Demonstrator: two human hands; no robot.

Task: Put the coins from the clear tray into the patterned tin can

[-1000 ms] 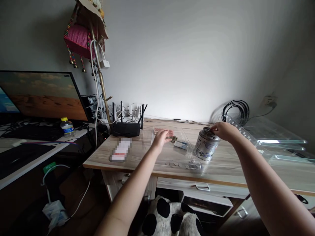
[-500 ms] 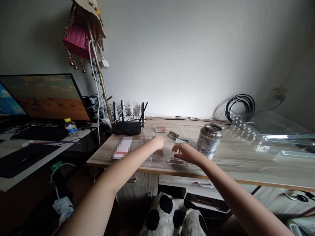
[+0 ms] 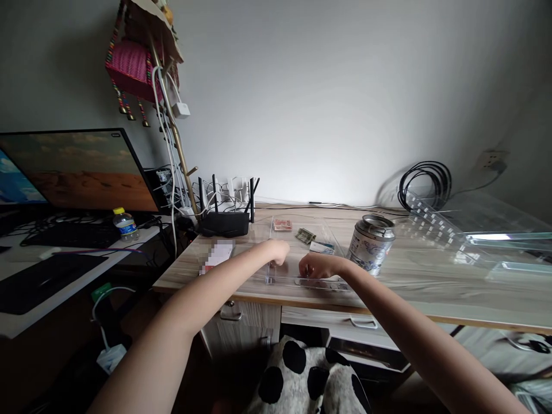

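A clear plastic tray [image 3: 332, 241] lies on the wooden desk [image 3: 414, 287], holding folded banknotes [image 3: 305, 235] at its far end and a few coins near its front. My left hand [image 3: 276, 252] rests curled at the tray's near left corner. My right hand [image 3: 314, 265] is pinched together over the coins at the tray's front; what it grips is too small to make out. A silver tin can with blue print [image 3: 371, 244] stands just right of the tray, untouched.
A black router [image 3: 224, 223] sits at the desk's back left, with a blurred card [image 3: 217, 256] in front of it. Clear acrylic trays [image 3: 470, 236] and a coiled black cable [image 3: 425, 184] fill the right. A monitor [image 3: 77, 169] and water bottle [image 3: 125, 224] stand on the left desk.
My right hand left the tin can and came down left to the coins at the tray's front, closing into a pinch. My left hand drew back from the banknotes to the tray's near corner.
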